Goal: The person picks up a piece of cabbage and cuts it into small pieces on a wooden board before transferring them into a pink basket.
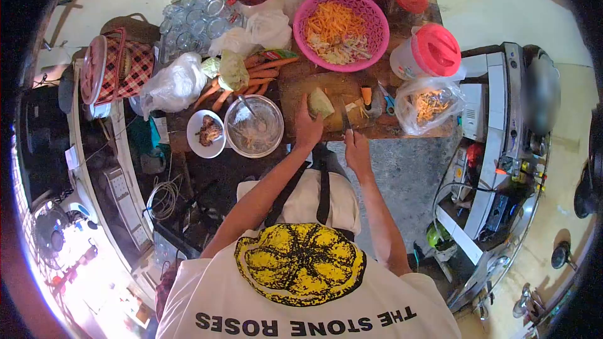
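My left hand (308,124) is closed on a wedge of cabbage (321,104) that rests on the wooden cutting board (292,91). In my right hand (356,144) is a knife (345,118), its blade pointing away from me just right of the cabbage. A cut piece of carrot (366,95) and some shreds lie right of the blade. Beyond the board, a pink basket (301,31) holds shredded carrot (336,20) and pale shredded cabbage (333,51). Left of the board are several whole carrots (264,74) and a larger piece of cabbage (233,71).
Near the table's front left stand a clear bowl (276,127) with a spoon and a white bowl (191,135) of brownish food. To the right are blue-handled scissors (389,105), a plastic bag (455,99) of shreds and a red-lidded container (405,59). Glasses (198,19) crowd the back left.
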`<state>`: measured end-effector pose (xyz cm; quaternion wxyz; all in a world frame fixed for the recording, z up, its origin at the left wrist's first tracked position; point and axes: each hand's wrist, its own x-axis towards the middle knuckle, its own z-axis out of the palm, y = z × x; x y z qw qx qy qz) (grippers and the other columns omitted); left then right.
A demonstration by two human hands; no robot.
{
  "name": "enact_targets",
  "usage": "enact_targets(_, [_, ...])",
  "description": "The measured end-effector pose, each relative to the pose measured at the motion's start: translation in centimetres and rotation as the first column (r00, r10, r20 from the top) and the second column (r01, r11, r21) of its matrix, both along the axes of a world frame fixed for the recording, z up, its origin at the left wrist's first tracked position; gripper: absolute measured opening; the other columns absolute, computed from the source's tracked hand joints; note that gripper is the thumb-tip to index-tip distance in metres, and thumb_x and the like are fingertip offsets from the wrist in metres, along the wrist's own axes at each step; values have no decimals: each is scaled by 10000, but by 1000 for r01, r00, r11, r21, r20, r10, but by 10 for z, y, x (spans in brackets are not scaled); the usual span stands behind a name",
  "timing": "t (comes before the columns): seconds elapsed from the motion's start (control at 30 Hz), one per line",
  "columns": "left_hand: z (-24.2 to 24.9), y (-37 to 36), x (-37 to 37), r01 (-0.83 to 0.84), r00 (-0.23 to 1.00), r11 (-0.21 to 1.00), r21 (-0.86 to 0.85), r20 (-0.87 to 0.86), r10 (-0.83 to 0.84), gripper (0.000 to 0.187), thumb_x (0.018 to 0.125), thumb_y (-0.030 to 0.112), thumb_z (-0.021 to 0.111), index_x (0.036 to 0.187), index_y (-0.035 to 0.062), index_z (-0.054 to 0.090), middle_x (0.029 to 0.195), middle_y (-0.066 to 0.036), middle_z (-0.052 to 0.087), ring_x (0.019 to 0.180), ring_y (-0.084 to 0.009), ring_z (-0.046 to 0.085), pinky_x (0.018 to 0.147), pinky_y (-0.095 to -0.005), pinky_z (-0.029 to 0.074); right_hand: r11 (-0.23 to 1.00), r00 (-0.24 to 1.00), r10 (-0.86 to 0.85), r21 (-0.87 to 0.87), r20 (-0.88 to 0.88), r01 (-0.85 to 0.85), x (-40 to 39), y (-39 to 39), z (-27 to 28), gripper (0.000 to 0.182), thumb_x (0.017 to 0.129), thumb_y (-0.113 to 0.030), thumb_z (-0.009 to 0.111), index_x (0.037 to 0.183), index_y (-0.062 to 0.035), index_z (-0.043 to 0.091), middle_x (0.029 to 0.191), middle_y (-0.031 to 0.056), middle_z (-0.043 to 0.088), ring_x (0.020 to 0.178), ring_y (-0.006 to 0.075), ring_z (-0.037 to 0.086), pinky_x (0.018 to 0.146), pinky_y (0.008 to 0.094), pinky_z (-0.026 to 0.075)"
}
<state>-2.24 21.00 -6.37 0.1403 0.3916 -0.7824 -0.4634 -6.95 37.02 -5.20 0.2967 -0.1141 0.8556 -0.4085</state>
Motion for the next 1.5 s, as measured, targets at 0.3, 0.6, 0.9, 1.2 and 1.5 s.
enact_targets(0.3, [-7, -4, -3, 29, 992, 998, 64, -121, -21, 589, 747, 102, 707, 1294, 26, 503, 1322, -191, 496, 1251, -341, 444, 1080, -402, 322, 992, 992, 118, 58, -52, -115, -2, -25, 3, 437, 990, -298, 390, 846, 63, 591, 825, 294, 595, 836, 467, 564, 747, 515, 417])
enact_targets(0.6, [-5, -17, -5, -43, 985, 993, 110, -163, 61, 435, 687, 90, 770, 1106, 35, 665, 1173, -155, 588, 1122, -293, 547, 992, -361, 409, 992, 978, 124, 42, -165, -119, 7, -22, -9, 390, 990, -299, 394, 895, 41, 558, 797, 285, 595, 793, 479, 556, 713, 550, 416])
enact_targets(0.9, [-3, -21, -3, -46, 988, 982, 184, -136, 71, 384, 718, 91, 764, 1094, 65, 692, 1175, -138, 613, 1148, -255, 545, 1004, -335, 393, 951, 921, 218, 283, -322, -126, 14, -42, 33, 341, 972, -325, 436, 944, 1, 533, 707, 273, 612, 656, 454, 613, 581, 539, 497])
enact_targets(1.2, [-18, -23, 0, -122, 971, 953, 276, -168, 173, 406, 798, 173, 730, 1157, 4, 645, 1109, -139, 648, 1048, -236, 603, 941, -323, 441, 917, 902, 290, 363, -320, -167, 22, -48, 29, 296, 972, -275, 444, 900, 4, 509, 709, 260, 605, 683, 450, 609, 583, 534, 486])
enact_targets(1.5, [7, -19, -5, -310, 916, 763, 567, -37, 399, 431, 770, 117, 770, 1137, -57, 627, 1060, -148, 665, 939, -184, 638, 826, -288, 500, 899, 919, 280, 413, -278, -149, 25, -52, 30, 285, 968, -273, 450, 929, 7, 488, 754, 259, 622, 674, 439, 620, 584, 513, 509])
